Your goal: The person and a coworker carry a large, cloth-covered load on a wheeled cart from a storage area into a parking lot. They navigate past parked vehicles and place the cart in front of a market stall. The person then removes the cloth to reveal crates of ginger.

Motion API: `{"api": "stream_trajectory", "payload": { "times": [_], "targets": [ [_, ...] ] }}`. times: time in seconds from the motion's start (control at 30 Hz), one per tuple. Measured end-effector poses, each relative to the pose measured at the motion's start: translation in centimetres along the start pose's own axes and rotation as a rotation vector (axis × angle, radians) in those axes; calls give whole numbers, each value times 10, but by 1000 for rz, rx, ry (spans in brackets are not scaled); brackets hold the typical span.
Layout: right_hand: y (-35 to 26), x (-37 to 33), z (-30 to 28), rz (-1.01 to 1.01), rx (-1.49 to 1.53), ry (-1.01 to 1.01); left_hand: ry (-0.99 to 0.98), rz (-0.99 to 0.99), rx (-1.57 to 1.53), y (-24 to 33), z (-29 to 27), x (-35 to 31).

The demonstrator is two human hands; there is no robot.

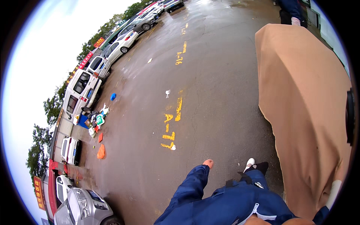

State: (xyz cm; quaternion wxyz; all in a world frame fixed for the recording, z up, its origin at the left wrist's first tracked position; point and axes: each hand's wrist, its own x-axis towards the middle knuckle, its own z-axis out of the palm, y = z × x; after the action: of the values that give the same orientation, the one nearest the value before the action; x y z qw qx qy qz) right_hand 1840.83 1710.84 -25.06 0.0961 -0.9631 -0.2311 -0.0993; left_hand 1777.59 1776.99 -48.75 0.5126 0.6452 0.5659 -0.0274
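My left hand [209, 163] hangs over the wet pavement at the end of a dark blue sleeve. It looks small and rounded, fingers curled in, with nothing showing in it. On my right, a large sheet of tan cloth [288, 82] drapes downward in folds and runs away from me. A piece of blue sleeve [320, 215] meets its near end, beside a pale, tube-like part [333, 193]. There the cloth is bunched; my right hand cannot be told apart from it. At the cloth's far end is a person [290, 9] in dark clothes, a pinkish cuff or hand against it.
Yellow bay markings [178, 108] line the pavement [217, 93]. Scattered rubbish [99, 120] and an orange bag [101, 152] lie left, near a white van [80, 90]. Several parked cars stand along that side, including a silver car [82, 206]. A white shoe [250, 163] shows below me.
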Motion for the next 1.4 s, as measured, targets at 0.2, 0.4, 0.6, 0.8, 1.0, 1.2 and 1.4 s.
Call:
{"api": "stream_trajectory", "payload": {
  "times": [0.2,0.4,0.6,0.8,1.0,1.2,1.4],
  "targets": [
    [-249,126,-13,-56,-251,-1,-138,-138,-294,82,-25,128],
    [-365,225,-1,-22,-209,-5,-201,-158,-96,148,-72,228],
    [-463,340,43,-46,-212,12,-187,-298,-107,167,-132,308],
    [-549,462,95,21,-215,14,-174,-322,-177,186,-206,423],
    [-611,588,164,27,-254,32,-94,-348,-125,256,-316,546],
    [-689,718,232,13,-286,12,-41,-166,-121,359,-400,680],
    [-801,847,273,-15,-300,42,-103,-75,-165,450,-430,822]
  ]
}}
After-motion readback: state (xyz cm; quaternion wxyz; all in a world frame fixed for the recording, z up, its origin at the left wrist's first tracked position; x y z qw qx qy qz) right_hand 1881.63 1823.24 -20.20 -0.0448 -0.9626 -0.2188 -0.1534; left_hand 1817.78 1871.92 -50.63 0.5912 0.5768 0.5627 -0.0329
